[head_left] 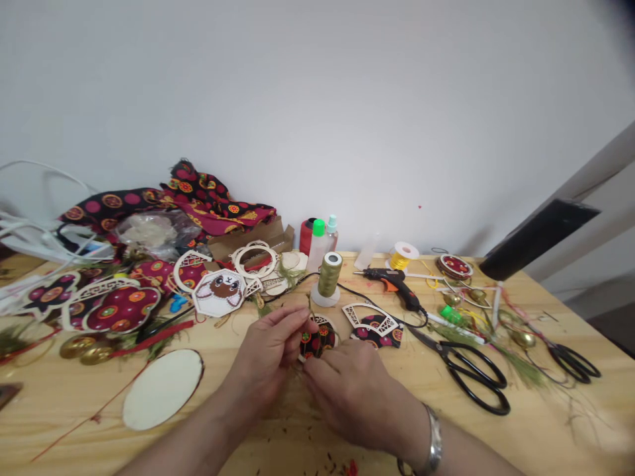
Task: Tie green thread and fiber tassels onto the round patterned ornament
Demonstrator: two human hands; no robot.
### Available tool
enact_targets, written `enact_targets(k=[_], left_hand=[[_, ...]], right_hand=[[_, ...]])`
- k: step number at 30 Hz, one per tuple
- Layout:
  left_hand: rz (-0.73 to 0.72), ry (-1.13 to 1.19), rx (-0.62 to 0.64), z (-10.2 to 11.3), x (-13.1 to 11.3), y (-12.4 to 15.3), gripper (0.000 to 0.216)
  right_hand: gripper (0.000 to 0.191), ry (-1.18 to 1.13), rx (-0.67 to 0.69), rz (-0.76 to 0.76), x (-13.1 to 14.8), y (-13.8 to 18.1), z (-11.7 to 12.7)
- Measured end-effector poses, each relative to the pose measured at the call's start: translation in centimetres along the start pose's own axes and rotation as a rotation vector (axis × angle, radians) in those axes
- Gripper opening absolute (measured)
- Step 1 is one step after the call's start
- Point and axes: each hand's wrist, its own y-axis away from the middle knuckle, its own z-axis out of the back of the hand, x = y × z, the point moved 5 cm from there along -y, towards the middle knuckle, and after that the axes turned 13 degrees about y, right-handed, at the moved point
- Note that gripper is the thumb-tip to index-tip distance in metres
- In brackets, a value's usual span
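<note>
My left hand (270,347) is closed, its thumb and fingers pinching a small round fabric-covered piece (317,336) with a dark flowered pattern and a pale rim. My right hand (358,387), with a silver bracelet on the wrist, has its fingers curled at the lower edge of the same piece. Its fingertips are partly hidden. Just beyond the hands stands a spool of olive thread (329,276). A pale fan-shaped wooden frame (373,317) lies over patterned cloth (372,336) beside my right hand.
To the right are black-handled scissors (476,377), a glue gun (397,284) and a yellow thread spool (403,254). A white oval disc (163,389) lies at left, near gold bells (86,348) and a llama-face ornament (219,292). Patterned cloth (198,198) is heaped against the wall.
</note>
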Motion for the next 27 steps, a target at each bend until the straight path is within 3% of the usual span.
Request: enact_targets(k=[4, 8, 9, 11, 14, 16, 20, 27], left_hand=[[0.009, 0.040, 0.024, 0.0, 0.2, -0.1, 0.017], [0.012, 0.077, -0.023, 0.0, 0.2, -0.1, 0.019], [0.009, 0.080, -0.034, -0.1, 0.2, 0.0, 0.019], [0.012, 0.070, -0.032, -0.2, 0.2, 0.1, 0.018], [0.024, 0.035, 0.007, -0.3, 0.5, 0.2, 0.016], [0.021, -0.003, 0.030, -0.4, 0.7, 0.4, 0.017], [0.024, -0.112, 0.047, -0.5, 1.2, 0.7, 0.020], [-0.013, -0.206, 0.065, -0.7, 1.2, 0.7, 0.017]], right_hand=[[0.013, 0.093, -0.046, 0.150, 1.1, 0.1, -0.1], [0.031, -0.253, -0.233, 0.229, 1.1, 0.4, 2.0], [0.032, -0.369, -0.293, 0.155, 0.3, 0.4, 2.5], [0.026, -0.546, -0.378, -0.134, -1.9, 0.4, 2.7], [0.014, -0.793, -0.417, -0.603, -4.8, 0.6, 0.9], [0.007, -1.054, -0.375, -0.764, -5.6, 0.5, -0.9], [0.019, -1.430, -0.246, -0.904, -5.3, 0.2, -3.2], [0.018, -1.503, -0.238, -0.906, -4.7, 0.2, -3.1]])
